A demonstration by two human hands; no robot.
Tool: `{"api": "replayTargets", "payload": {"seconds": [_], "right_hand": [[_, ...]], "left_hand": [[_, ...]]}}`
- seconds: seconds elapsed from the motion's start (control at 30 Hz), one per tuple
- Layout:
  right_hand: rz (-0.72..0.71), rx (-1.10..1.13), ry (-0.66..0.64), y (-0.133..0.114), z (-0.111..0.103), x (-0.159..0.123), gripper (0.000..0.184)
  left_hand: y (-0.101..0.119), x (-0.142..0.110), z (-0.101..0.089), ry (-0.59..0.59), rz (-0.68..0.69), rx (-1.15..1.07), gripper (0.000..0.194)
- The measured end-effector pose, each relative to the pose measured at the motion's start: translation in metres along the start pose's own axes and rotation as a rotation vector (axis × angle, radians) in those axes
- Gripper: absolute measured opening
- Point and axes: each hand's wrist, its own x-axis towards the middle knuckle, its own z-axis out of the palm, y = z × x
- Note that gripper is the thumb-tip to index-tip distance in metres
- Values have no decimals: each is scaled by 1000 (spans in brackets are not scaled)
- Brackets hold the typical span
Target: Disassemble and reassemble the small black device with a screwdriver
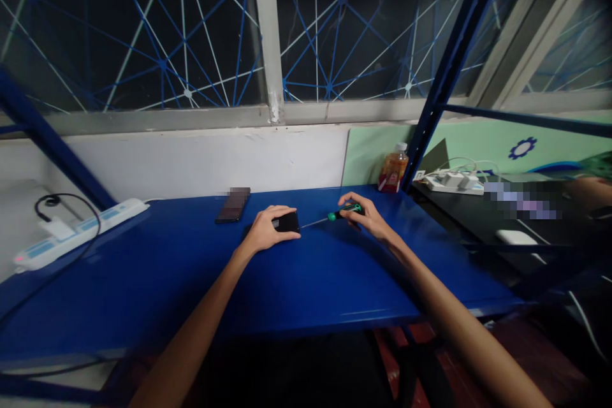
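Note:
My left hand [266, 229] is closed over a flat black rectangular device [287, 223] lying on the blue table [306, 287], thumb along the near side and fingers along the far side. Part of the device is hidden under the palm, and its kind is unclear. Between the fingers of my right hand [369, 217] is a screwdriver [331, 217] with a green and black handle. Its thin shaft points left, and the tip is at the device's right end; whether it touches cannot be made out.
A dark phone [233, 205] lies behind my left hand. White power strips [86, 236] stand at the table's left end and on the black desk [459, 213] to the right. A drink bottle [394, 169] stands at the back right by a blue metal post. Another person's hand [593, 197] shows at far right.

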Motion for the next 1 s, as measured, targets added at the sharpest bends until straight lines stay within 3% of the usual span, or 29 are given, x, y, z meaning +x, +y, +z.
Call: {"api": "replayTargets", "payload": {"seconds": [0.13, 0.37, 0.5, 0.63, 0.77, 0.9, 1.0], "right_hand": [[68, 32, -63, 3, -4, 1, 30], [69, -217, -21, 8, -3, 3, 46], [129, -67, -94, 13, -5, 3, 34], [190, 9, -173, 20, -10, 4, 40], [179, -175, -177, 27, -13, 5, 37], [81, -421, -136, 30, -13, 6, 49], [45, -470, -122, 29, -12, 7, 52]], "left_hand": [[-2, 0, 2, 17, 3, 33, 55], [-2, -1, 4, -26, -20, 77, 57], [-4, -2, 6, -50, -15, 121, 58], [-5, -2, 10, -62, -15, 162, 57], [-6, -3, 12, -80, -30, 190, 58], [-7, -4, 14, -90, -42, 202, 58], [-8, -4, 14, -115, -46, 209, 58]]}}
